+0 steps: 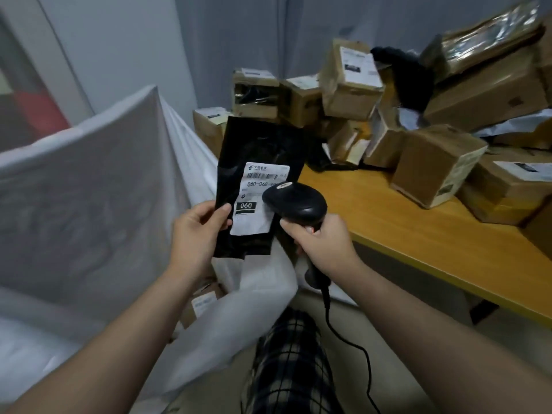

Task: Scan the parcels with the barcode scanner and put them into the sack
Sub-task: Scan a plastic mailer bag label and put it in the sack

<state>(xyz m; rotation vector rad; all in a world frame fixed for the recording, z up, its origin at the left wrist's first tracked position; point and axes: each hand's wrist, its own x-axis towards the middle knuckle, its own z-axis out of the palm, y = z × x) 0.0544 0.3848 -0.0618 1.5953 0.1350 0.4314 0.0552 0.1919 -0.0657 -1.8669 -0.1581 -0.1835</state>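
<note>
Glossy black plastic parcel (257, 162) in the left hand (194, 231) bears a matt paper label (257, 201). The scanner (295, 203) in the right hand (322, 243) is smooth black plastic. Beyond it lie matt cardboard boxes (433, 162) on a smooth wooden table (403, 228).

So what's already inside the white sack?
One labelled cardboard parcel shows in the mouth of the white sack. Anything deeper is hidden by its folds and the black parcel.

The scanner (294, 204) hides part of the label (254, 224) (fine print unreadable); bottom edge cuts its cable (329, 321).

black parcel (260, 162) label (259, 198) — "060", "060-06…" partly legible
</note>
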